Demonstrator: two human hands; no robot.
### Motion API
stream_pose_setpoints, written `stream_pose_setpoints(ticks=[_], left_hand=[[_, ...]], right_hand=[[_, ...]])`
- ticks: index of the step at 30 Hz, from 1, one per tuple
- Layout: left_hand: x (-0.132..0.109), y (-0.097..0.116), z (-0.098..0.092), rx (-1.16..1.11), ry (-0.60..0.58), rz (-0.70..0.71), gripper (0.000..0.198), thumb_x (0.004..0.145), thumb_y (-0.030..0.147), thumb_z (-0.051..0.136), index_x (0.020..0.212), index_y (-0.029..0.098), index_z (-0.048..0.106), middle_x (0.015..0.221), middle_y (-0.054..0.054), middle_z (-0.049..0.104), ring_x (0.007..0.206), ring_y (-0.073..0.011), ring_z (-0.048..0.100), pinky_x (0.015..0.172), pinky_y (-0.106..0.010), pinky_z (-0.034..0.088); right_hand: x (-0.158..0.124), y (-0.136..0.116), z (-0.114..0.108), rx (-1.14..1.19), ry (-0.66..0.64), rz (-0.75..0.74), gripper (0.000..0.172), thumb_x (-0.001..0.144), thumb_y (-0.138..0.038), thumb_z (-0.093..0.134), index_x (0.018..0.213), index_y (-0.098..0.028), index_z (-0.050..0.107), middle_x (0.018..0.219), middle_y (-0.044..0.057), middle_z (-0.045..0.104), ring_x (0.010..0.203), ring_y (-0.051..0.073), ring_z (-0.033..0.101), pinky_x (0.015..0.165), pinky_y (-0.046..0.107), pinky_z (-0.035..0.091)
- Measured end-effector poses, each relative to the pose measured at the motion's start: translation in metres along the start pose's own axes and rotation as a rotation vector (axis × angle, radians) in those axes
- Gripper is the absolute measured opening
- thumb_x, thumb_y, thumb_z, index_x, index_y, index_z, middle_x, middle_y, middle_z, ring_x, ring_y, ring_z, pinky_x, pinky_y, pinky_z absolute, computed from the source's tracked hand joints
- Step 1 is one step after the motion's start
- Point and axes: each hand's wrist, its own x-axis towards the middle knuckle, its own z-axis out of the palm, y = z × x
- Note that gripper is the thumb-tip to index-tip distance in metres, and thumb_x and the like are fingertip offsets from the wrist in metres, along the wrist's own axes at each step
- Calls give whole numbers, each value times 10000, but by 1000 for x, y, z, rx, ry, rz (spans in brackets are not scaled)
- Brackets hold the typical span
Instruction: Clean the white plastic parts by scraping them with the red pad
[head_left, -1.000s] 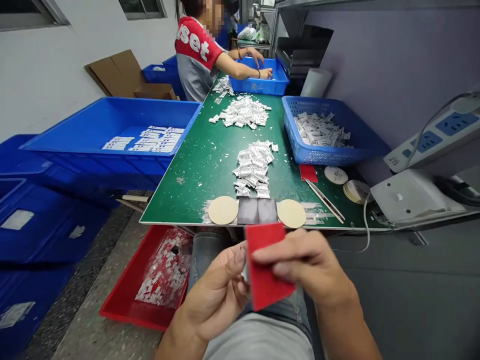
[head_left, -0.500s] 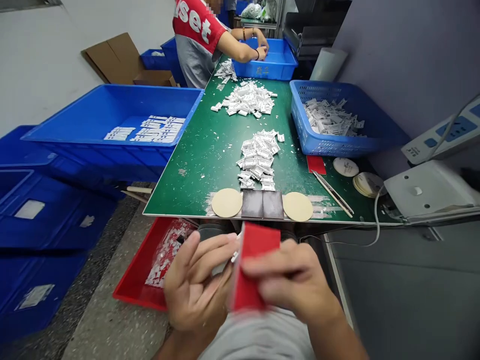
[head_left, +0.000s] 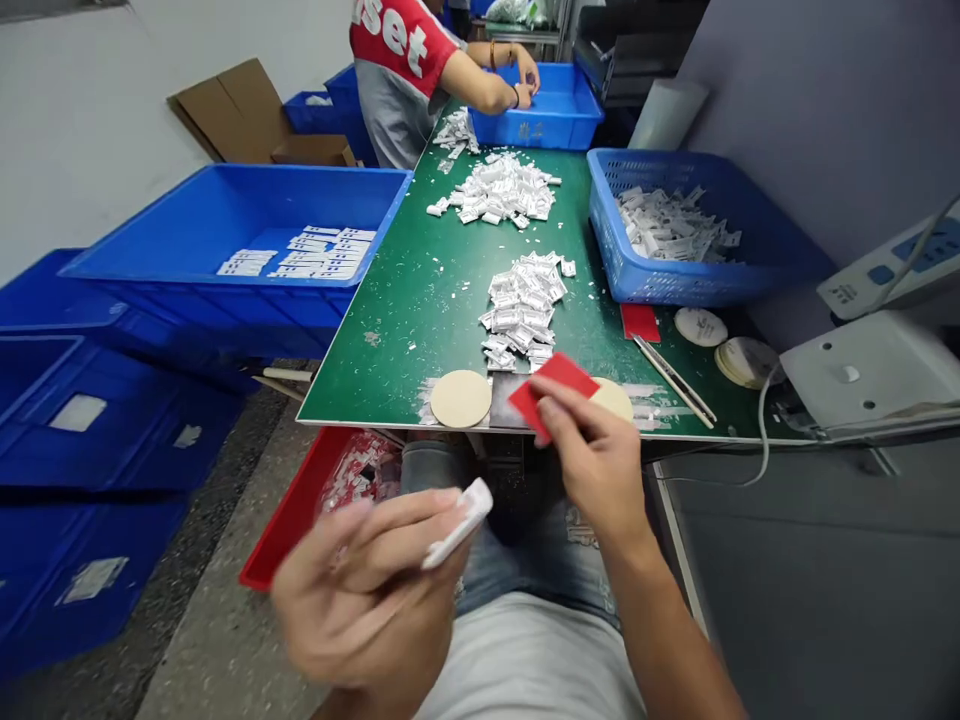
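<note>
Before the green table (head_left: pixel 420 290), a small white oblong plastic-looking piece (head_left: pixel 459 524) is gripped by the left hand (head_left: pixel 375 585), its long axis slanted forward and rightward; by the right hand (head_left: pixel 596 450), farther forward and apart, a red square sheet (head_left: pixel 562 370) is pinched.

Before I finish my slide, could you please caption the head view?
Left hand holding a white part, right hand a red card, at a green table heaped with white pieces.
</note>
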Motion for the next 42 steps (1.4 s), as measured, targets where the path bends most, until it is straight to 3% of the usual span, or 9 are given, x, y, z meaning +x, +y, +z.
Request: stream_pose_setpoints(ticks=[3,6,9,12,16,29,34,37,42], left_hand=[[12,-1,15,-10,-62,138,792,670,49,969,1302,411,656,741,117,736,743,-106,746,785,-185,628],[28,-6,25,-149,-192,-152,598,687,189,991,1220,299,740,841,55,738,747,-96,740,664,-137,604],[38,-13,26,-290,-183,-304,379,688,167,982,984,267,767,894,38,751,907,-157,774,761,-233,651],[40,-18,25,-314,-182,-306,316,712,144,963,904,246,734,893,40,742,818,-126,744,726,-235,638],[34,-20,28,-191,-182,-247,402,702,173,982,1017,233,739,887,24,755,743,-96,750,704,-167,628],[25,-27,27,45,-217,-143,347,638,237,1020,870,197,765,755,-3,791,672,-141,768,682,-200,632],[22,-27,28,47,-233,-208,360,624,270,1029,831,189,747,731,-3,788,616,-130,748,626,-191,616],[21,-26,29,29,-199,-204,374,615,246,1033,838,190,738,737,6,787,661,-139,774,638,-177,626],[17,-21,30,-49,-219,-363,395,624,222,1031,885,190,737,763,11,782,676,-123,773,621,-148,624]], right_hand=[[-3,5,-2,-41,152,1,223,973,-379,750,1122,-265,872,799,18,796,649,158,669,679,290,593],[-16,11,-4,45,35,27,200,977,-388,756,1122,-308,868,920,24,826,709,160,698,682,272,590],[-27,15,-5,224,135,115,164,953,-398,791,1078,-329,872,1039,33,826,821,157,709,682,227,572],[-30,12,-4,456,200,218,157,891,-427,849,1000,-317,873,827,17,765,582,89,579,521,181,475],[-32,3,-5,632,48,213,207,890,-458,843,1038,-316,869,548,-50,553,421,45,361,423,167,295],[-36,-21,-15,393,9,-10,160,903,-452,842,981,-321,892,564,-2,667,393,84,445,362,205,342],[-18,-30,-17,247,-313,-1,237,880,-496,848,986,-292,906,793,58,838,612,204,720,558,310,593],[-7,-25,-13,197,-61,-3,210,932,-417,814,1109,-326,881,809,21,836,603,162,692,544,261,564],[-9,-14,-8,140,-55,-40,194,900,-379,851,1077,-311,892,598,-18,707,444,103,477,423,230,417]])
